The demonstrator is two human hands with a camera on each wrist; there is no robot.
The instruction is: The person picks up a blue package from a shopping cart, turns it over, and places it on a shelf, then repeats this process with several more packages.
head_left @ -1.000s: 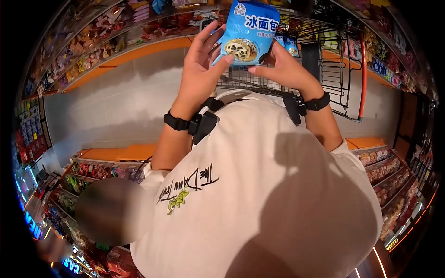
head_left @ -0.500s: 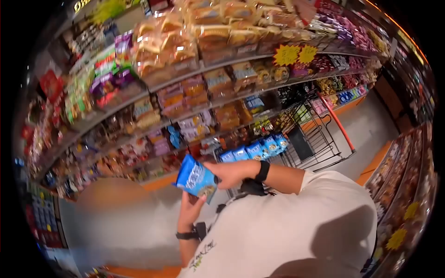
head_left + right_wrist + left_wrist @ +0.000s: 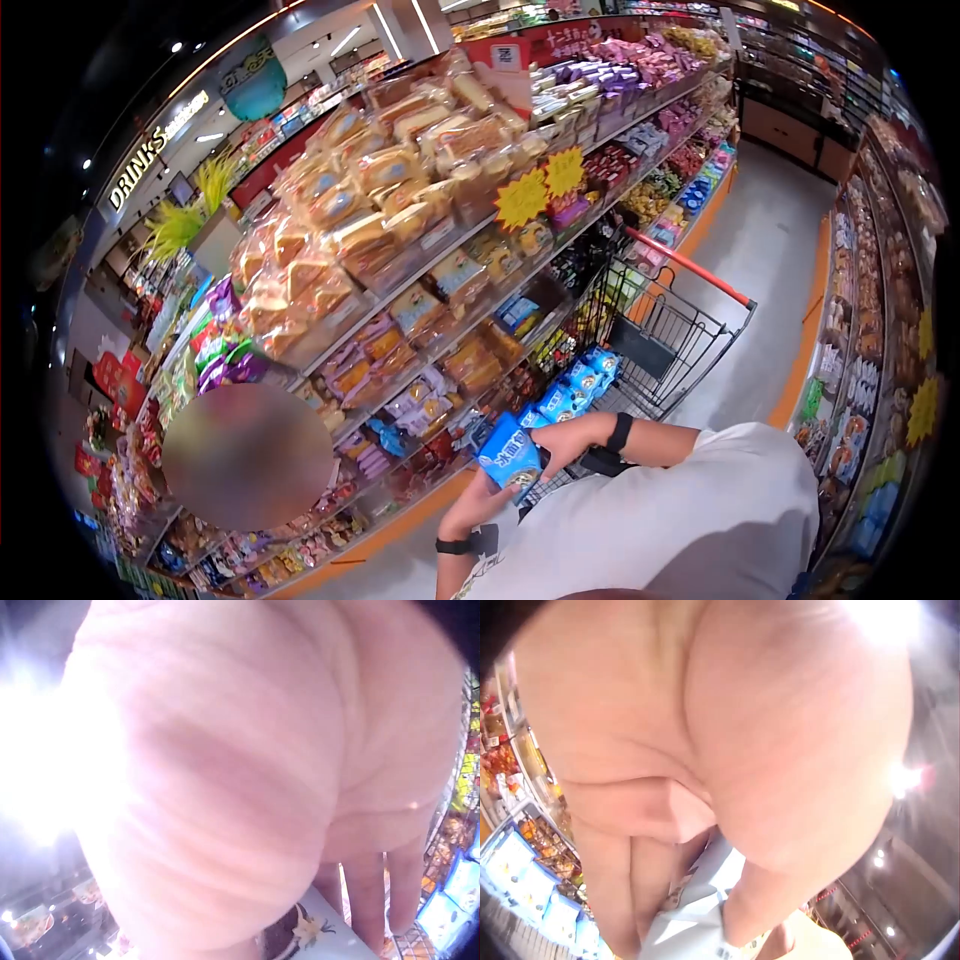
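Note:
Both hands hold a blue bag of ice bread (image 3: 508,460), with white lettering and a bread picture, in front of the person's body. The left hand (image 3: 474,506) grips its lower edge, thumb on the printed face. At the upper right side, the right hand (image 3: 566,440) pinches it between thumb and fingers. Palm and thumb fill most of the left wrist view, with a pale part of the bag (image 3: 686,930) below. In the right wrist view, the fingers (image 3: 365,900) extend behind the bag. Similar blue bags (image 3: 592,372) lie in the shopping cart (image 3: 643,348) just beyond the hands.
Left and ahead runs a tiered shelf (image 3: 440,245) stacked with packaged bread (image 3: 385,165), bearing yellow star signs (image 3: 522,198). The cart's red handle (image 3: 690,266) points into the aisle (image 3: 770,215). Another stocked shelf (image 3: 850,300) lines the right side.
The head view has swung from the person's shirt up toward the shelves and cart. Both hands still hold the bag, which has come near the cart's bags in view.

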